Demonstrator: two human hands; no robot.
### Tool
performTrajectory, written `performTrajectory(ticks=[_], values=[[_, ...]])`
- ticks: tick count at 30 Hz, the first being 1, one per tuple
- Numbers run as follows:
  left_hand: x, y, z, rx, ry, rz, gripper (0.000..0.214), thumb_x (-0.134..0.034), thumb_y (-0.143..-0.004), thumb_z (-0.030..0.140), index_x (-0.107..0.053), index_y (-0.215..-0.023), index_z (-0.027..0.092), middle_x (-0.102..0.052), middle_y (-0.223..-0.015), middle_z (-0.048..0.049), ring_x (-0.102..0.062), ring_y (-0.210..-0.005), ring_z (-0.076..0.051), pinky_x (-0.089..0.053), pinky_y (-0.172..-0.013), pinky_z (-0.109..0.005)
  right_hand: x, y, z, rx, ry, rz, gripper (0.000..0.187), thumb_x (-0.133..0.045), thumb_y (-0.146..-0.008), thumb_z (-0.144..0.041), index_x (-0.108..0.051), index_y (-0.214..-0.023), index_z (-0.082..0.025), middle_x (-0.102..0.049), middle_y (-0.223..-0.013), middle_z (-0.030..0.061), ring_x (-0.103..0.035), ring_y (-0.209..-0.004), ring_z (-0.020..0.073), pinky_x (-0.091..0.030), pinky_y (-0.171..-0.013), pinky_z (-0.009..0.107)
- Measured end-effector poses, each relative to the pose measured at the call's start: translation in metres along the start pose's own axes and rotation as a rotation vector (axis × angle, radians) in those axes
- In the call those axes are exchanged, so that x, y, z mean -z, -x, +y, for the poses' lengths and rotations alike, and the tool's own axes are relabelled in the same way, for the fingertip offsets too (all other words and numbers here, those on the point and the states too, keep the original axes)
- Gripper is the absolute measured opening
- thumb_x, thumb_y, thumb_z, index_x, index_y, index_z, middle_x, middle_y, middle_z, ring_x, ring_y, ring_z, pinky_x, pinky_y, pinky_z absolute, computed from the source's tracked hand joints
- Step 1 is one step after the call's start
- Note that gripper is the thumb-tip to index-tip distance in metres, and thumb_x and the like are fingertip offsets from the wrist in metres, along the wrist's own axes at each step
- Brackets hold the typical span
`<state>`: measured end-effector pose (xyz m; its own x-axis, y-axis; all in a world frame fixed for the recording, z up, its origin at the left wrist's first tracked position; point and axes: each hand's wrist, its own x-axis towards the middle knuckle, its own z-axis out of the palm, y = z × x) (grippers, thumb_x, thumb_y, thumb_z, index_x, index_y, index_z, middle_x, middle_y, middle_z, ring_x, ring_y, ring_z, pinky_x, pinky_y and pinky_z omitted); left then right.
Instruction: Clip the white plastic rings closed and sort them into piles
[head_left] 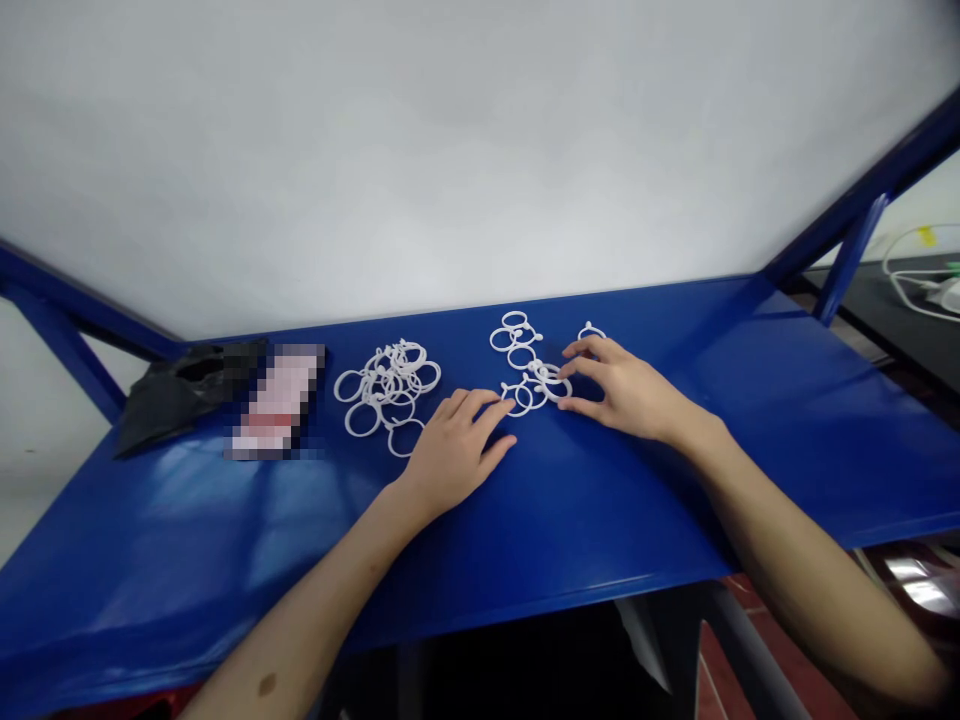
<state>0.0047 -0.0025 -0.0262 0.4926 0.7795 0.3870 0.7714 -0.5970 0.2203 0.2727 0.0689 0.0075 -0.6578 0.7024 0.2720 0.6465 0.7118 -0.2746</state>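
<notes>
Two groups of white plastic rings lie on a blue shelf (225,540). The left pile of rings (390,385) is heaped and tangled. The right group of rings (525,360) is spread flat. My left hand (454,450) rests palm down on the shelf, fingers stretched toward a ring at the lower edge of the right group. My right hand (626,390) is curled over the right group, its fingertips touching a ring (551,385) there. One single ring (591,330) lies just beyond my right hand.
A black bag (180,390) and a blurred pink and white packet (277,400) lie at the shelf's left end. A white wall rises behind. Blue frame struts (855,250) stand at both ends. Cables lie on a dark surface (922,290) at far right.
</notes>
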Motion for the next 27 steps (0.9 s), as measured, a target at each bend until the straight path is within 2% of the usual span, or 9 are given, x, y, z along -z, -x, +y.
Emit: performTrajectory(ticks=[2,5,9,13,20,27], values=[[-0.003,0.000,0.002,-0.016,-0.008,-0.057,0.042,-0.056,-0.097,0.035,-0.053,-0.137,0.020,-0.059,-0.130,-0.0112,-0.054,-0.116,-0.028,-0.050,-0.094,-0.046,-0.004,0.001,0.003,-0.023,-0.019,-0.061,0.021,-0.070,-0.089,-0.036,-0.070,-0.104,-0.021,-0.059,-0.123,0.0110,-0.064,-0.107,0.0263,-0.055,-0.094,0.045],[-0.005,0.000,0.002,-0.021,-0.007,-0.089,0.039,-0.057,-0.097,0.034,-0.057,-0.133,0.020,-0.059,-0.131,-0.0115,-0.053,-0.118,-0.029,-0.050,-0.094,-0.047,-0.012,0.000,0.000,-0.035,-0.033,-0.094,0.012,-0.068,-0.090,-0.031,-0.069,-0.097,-0.020,-0.058,-0.121,0.0102,-0.065,-0.099,0.0227,-0.057,-0.089,0.041],[-0.005,-0.001,-0.001,-0.004,-0.013,-0.068,0.024,-0.056,-0.097,0.030,-0.066,-0.116,0.018,-0.063,-0.122,-0.0106,-0.055,-0.112,-0.027,-0.050,-0.092,-0.045,-0.020,0.000,-0.007,-0.016,-0.039,-0.062,0.013,-0.065,-0.092,-0.032,-0.069,-0.093,-0.019,-0.058,-0.119,0.0108,-0.066,-0.093,0.0209,-0.058,-0.084,0.039],[-0.004,-0.002,-0.004,-0.014,-0.020,-0.041,0.017,-0.052,-0.099,0.024,-0.067,-0.100,0.018,-0.066,-0.111,-0.0076,-0.057,-0.102,-0.023,-0.049,-0.088,-0.041,-0.022,0.000,-0.009,-0.006,-0.077,-0.062,0.017,-0.066,-0.092,-0.035,-0.069,-0.094,-0.018,-0.058,-0.118,0.0115,-0.066,-0.092,0.0218,-0.058,-0.084,0.041],[-0.001,-0.004,-0.002,-0.045,0.012,-0.021,0.016,-0.049,-0.101,0.022,-0.064,-0.097,0.018,-0.069,-0.101,-0.0042,-0.056,-0.096,-0.021,-0.046,-0.084,-0.036,-0.016,0.000,-0.002,0.007,-0.148,-0.122,0.009,-0.065,-0.092,-0.024,-0.069,-0.095,-0.017,-0.057,-0.123,0.0123,-0.066,-0.098,0.0216,-0.056,-0.090,0.041],[0.001,-0.005,-0.003,-0.057,0.033,0.037,0.018,-0.046,-0.102,0.022,-0.064,-0.100,0.018,-0.071,-0.102,-0.0047,-0.060,-0.096,-0.019,-0.048,-0.086,-0.036,-0.016,0.001,-0.017,0.027,-0.100,-0.110,0.014,-0.058,-0.097,-0.025,-0.069,-0.092,-0.017,-0.052,-0.129,0.0122,-0.064,-0.087,0.0182,-0.056,-0.080,0.038]])
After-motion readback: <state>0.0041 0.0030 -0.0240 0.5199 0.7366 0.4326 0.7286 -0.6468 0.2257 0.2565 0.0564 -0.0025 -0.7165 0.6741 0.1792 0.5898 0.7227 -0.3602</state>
